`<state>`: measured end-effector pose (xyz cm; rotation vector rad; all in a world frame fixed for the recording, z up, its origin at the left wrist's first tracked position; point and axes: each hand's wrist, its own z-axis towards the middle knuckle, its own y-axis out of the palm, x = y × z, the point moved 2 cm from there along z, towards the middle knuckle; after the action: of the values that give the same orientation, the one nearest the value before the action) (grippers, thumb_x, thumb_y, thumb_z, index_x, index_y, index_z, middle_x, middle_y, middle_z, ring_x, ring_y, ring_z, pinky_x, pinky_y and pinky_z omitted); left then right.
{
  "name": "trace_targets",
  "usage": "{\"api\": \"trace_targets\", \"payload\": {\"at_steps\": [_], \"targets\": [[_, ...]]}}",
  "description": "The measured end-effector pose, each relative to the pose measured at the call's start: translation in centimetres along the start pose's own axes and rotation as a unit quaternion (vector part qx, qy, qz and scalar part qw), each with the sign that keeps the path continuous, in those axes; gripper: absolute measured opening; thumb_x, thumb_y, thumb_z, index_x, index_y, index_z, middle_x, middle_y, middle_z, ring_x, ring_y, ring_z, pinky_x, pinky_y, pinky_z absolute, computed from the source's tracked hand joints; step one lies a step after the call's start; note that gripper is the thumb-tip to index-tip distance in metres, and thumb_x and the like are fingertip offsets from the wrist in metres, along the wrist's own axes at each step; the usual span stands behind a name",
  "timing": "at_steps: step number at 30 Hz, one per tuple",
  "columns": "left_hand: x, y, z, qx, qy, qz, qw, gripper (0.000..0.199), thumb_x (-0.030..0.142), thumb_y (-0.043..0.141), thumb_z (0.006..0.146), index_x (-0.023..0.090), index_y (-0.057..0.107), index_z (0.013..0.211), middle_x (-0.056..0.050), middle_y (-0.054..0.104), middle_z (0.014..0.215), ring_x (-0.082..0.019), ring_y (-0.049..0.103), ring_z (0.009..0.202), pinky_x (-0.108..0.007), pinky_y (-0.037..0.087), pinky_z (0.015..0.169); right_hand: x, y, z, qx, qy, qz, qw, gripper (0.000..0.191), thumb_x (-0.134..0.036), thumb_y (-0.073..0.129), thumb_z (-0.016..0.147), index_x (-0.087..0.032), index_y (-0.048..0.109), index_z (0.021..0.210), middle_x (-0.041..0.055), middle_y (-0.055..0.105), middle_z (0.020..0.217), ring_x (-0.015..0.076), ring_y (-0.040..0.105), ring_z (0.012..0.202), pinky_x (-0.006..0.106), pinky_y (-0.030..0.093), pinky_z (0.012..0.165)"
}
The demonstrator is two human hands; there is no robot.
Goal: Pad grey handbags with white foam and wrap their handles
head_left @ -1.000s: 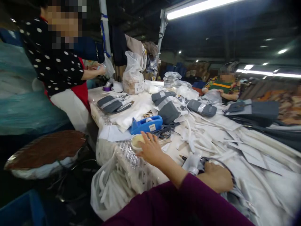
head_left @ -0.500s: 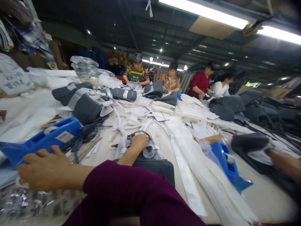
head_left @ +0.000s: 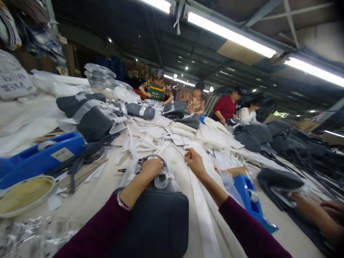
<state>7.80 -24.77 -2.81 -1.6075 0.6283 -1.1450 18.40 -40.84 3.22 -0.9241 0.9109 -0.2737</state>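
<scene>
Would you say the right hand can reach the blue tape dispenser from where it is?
Probably yes: the blue tape dispenser sits just beside the forearm of the right hand, with only clear plastic between.

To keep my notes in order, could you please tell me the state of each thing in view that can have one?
Left hand, resting on clear plastic wrapping
Right hand, open, touching white strips
Dark grey bag, lying flat
Blue tape dispenser, roll loaded
Round dish, holding something beige
</scene>
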Motion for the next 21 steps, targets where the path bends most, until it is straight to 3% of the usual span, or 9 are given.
{"api": "trace_targets", "payload": {"at_steps": [2, 4, 7, 14, 21], "targets": [[0.0, 0.0, 0.1, 0.011, -0.003, 0.005, 1.0, 0.039, 0.032, 0.032, 0.095, 0.013, 0.065, 0.102, -0.017, 0.067, 0.105, -0.029, 0.063, 0.102, -0.044, 0.049, 0.087, 5.6, -3.1, 2.7, 0.021, 0.066, -0.075, 0.995, 0.019, -0.021, 0.052, 0.087, -0.013, 0.06, 0.102, 0.0083, 0.063, 0.098, 0.0178, 0.059, 0.09, 0.033, 0.046, 0.083], [0.0, 0.1, 0.1, 0.017, -0.003, 0.007, 1.0, 0.039, 0.032, 0.032, 0.094, 0.014, 0.066, 0.1, -0.018, 0.068, 0.104, -0.031, 0.064, 0.101, -0.044, 0.05, 0.085, 9.9, -5.0, 5.0, 0.028, 0.124, -0.138, 0.982, 0.023, -0.028, 0.056, 0.089, -0.013, 0.059, 0.106, 0.0093, 0.06, 0.11, 0.0205, 0.058, 0.1, 0.041, 0.046, 0.089], [0.0, 0.0, 0.0, 0.023, -0.001, 0.009, 1.0, 0.039, 0.031, 0.031, 0.093, 0.015, 0.065, 0.1, -0.018, 0.068, 0.104, -0.031, 0.064, 0.1, -0.044, 0.05, 0.084, 14.0, -5.4, 7.6, 0.019, 0.179, -0.197, 0.964, 0.032, -0.035, 0.058, 0.089, -0.015, 0.057, 0.114, 0.0095, 0.057, 0.119, 0.022, 0.057, 0.105, 0.044, 0.048, 0.09], [0.1, -0.1, 0.0, 0.017, -0.01, 0.02, 1.0, 0.038, 0.032, 0.031, 0.093, 0.017, 0.066, 0.097, -0.014, 0.07, 0.102, -0.029, 0.065, 0.098, -0.041, 0.05, 0.084, 18.8, -2.5, 11.8, -0.003, 0.26, -0.237, 0.936, 0.033, -0.034, 0.057, 0.09, -0.014, 0.056, 0.116, 0.0093, 0.058, 0.118, 0.0214, 0.059, 0.102, 0.042, 0.051, 0.086], [0.0, 0.1, 0.2, 0.016, -0.01, 0.029, 0.999, 0.04, 0.033, 0.03, 0.093, 0.018, 0.066, 0.099, -0.014, 0.07, 0.103, -0.03, 0.065, 0.099, -0.043, 0.051, 0.084, 20.2, -2.4, 12.6, 0.038, 0.282, -0.218, 0.934, 0.031, -0.034, 0.058, 0.09, -0.013, 0.058, 0.112, 0.01, 0.06, 0.114, 0.0204, 0.06, 0.1, 0.04, 0.051, 0.086]]}}
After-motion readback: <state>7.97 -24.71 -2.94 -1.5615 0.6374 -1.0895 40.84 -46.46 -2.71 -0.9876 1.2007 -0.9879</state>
